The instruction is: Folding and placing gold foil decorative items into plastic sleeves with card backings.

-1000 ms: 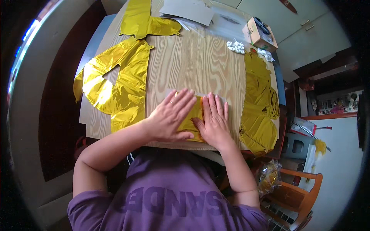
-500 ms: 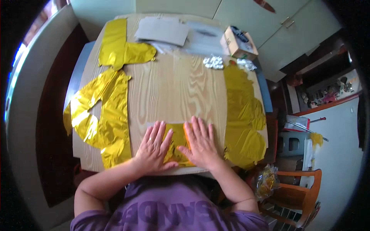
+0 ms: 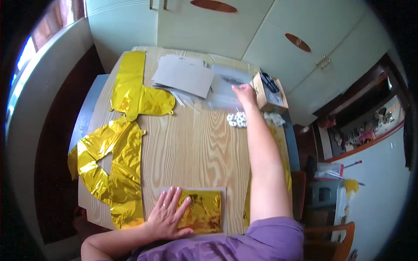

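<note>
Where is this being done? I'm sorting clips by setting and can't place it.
Most likely a room in a home: a wooden table strewn with gold foil balloons, pale cupboard doors behind it, and an orange wooden chair beside it.

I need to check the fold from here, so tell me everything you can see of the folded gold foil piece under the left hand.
The folded gold foil piece is a shiny, crinkled, roughly rectangular packet. It lies flat near the front edge of the wooden table, seemingly inside or on a clear sleeve whose pale border shows around it. The left hand presses flat on its left part, fingers spread. The right hand is far off at the table's back.
</note>
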`<action>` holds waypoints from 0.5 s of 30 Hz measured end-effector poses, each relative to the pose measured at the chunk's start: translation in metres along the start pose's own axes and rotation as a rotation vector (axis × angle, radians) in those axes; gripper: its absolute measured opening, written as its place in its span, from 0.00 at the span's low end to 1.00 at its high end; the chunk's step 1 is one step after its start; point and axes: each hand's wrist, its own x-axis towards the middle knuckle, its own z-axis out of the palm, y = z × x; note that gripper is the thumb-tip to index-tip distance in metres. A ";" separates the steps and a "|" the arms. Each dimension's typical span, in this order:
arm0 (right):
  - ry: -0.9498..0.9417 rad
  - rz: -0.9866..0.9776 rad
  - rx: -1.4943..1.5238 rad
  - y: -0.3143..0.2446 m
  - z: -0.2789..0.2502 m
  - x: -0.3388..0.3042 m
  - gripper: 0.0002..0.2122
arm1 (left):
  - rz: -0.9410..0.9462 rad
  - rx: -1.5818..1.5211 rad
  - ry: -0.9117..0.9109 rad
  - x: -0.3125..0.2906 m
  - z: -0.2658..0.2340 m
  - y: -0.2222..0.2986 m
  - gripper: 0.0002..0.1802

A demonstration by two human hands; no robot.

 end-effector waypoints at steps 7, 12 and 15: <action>-0.221 0.292 -0.289 0.002 0.034 0.043 0.20 | -0.061 -0.159 0.073 -0.005 -0.006 -0.002 0.51; -0.017 0.219 -0.432 -0.012 0.040 0.020 0.18 | -0.070 -0.269 0.108 -0.005 -0.007 -0.007 0.49; -0.060 0.224 -0.420 -0.023 0.029 0.015 0.23 | -0.074 -0.251 0.129 -0.006 -0.005 -0.007 0.47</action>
